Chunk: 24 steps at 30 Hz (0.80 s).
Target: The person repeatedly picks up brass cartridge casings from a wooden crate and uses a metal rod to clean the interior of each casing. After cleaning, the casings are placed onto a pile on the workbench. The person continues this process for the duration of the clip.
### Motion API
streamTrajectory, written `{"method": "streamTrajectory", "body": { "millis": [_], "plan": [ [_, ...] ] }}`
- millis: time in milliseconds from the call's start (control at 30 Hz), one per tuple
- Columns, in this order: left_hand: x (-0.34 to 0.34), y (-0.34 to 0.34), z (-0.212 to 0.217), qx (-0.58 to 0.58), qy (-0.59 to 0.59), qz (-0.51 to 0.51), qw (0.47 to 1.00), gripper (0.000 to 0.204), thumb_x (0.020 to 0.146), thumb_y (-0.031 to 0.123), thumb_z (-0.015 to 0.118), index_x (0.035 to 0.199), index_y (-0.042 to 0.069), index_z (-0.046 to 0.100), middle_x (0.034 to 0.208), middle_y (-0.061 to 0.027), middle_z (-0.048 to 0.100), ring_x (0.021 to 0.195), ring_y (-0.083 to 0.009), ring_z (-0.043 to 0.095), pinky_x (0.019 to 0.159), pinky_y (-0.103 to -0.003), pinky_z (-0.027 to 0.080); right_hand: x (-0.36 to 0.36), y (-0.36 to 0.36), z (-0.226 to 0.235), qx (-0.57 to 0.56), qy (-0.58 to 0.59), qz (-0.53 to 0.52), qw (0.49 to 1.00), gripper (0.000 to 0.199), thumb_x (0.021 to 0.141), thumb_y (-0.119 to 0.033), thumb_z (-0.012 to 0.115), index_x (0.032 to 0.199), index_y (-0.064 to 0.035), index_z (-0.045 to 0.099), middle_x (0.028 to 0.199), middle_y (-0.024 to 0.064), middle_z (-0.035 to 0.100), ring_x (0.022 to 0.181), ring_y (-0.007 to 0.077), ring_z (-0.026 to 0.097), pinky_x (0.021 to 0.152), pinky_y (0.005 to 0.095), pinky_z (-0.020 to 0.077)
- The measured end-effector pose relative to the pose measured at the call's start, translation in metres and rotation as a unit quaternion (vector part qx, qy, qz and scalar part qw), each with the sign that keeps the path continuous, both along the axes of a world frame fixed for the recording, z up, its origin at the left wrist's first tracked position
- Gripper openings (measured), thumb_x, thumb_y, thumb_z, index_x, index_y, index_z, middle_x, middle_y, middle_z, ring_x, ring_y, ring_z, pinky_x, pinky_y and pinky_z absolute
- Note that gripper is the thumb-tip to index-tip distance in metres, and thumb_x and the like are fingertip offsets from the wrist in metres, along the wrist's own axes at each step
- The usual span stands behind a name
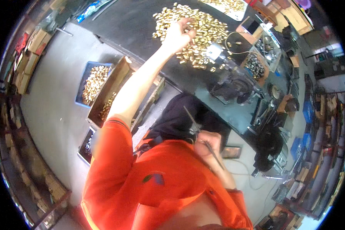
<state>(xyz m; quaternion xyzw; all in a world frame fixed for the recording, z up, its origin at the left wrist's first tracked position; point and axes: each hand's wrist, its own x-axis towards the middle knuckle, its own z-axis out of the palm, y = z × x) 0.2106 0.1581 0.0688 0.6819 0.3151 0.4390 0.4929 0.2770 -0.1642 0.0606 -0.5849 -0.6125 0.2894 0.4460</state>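
Observation:
My left hand (pixel 179 37) reaches out over a wide pile of small brass fittings (pixel 209 27) on the dark bench top (pixel 122 28). Its fingers are bent and the thumb stands apart from them, with brass pieces showing around and between. Close to my lap, my right hand (pixel 207 145) is closed around a long thin metal rod (pixel 215 155). The rod sticks out on both sides of the fist and slants up to the left. Whether anything else sits in that fist is hidden.
A dark machine fixture (pixel 237 86) stands on the bench right of the pile, near a tray of dark metal parts (pixel 255 66). On the floor at left are a blue crate of brass pieces (pixel 84 86) and a wooden trough (pixel 99 100). Loaded shelves (pixel 322 149) line the right.

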Motion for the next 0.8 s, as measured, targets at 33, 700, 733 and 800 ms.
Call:
{"method": "streamTrajectory", "body": {
  "millis": [33,700,733,800],
  "plan": [
    [-0.013,-0.011,0.011,0.011,0.023,-0.027,0.999,0.015,0.083,0.010,0.058,0.089,-0.004,0.058,0.083,-0.0093,0.065,0.060,-0.0129,0.062,0.054,-0.027,0.048,0.001,-0.002,-0.003,-0.006,0.009,0.002,1.000,0.024,0.062,-0.007,0.059,0.054,-0.0042,0.036,0.051,0.0087,0.034,0.042,0.0230,0.038,0.042,0.0338,0.0261],
    [-0.277,-0.117,-0.233,-0.024,0.678,-0.032,0.734,0.027,0.069,0.014,0.062,0.096,0.008,0.065,0.091,-0.0188,0.066,0.088,-0.0351,0.064,0.078,-0.044,0.052,-0.008,0.001,-0.015,-0.028,0.053,0.069,0.996,0.053,0.081,-0.041,0.063,0.055,-0.0055,0.033,0.051,0.0052,0.029,0.042,0.0193,0.033,0.042,0.0320,0.0233],
    [-0.276,-0.116,-0.232,-0.020,0.687,-0.041,0.725,0.030,0.070,0.016,0.063,0.099,0.008,0.065,0.091,-0.0191,0.066,0.088,-0.0352,0.064,0.078,-0.045,0.051,-0.008,-0.001,-0.016,-0.029,0.053,0.063,0.996,0.054,0.081,-0.042,0.063,0.055,-0.0055,0.033,0.051,0.0052,0.029,0.042,0.0194,0.033,0.043,0.0321,0.0234],
    [-0.275,-0.119,-0.231,-0.008,0.671,-0.020,0.741,0.025,0.069,0.013,0.061,0.093,0.008,0.065,0.088,-0.0193,0.066,0.087,-0.0352,0.065,0.076,-0.044,0.052,-0.009,-0.001,-0.015,-0.026,0.046,0.065,0.997,0.054,0.081,-0.043,0.063,0.055,-0.0055,0.033,0.051,0.0052,0.029,0.042,0.0195,0.033,0.043,0.0323,0.0234]
  ]
}}
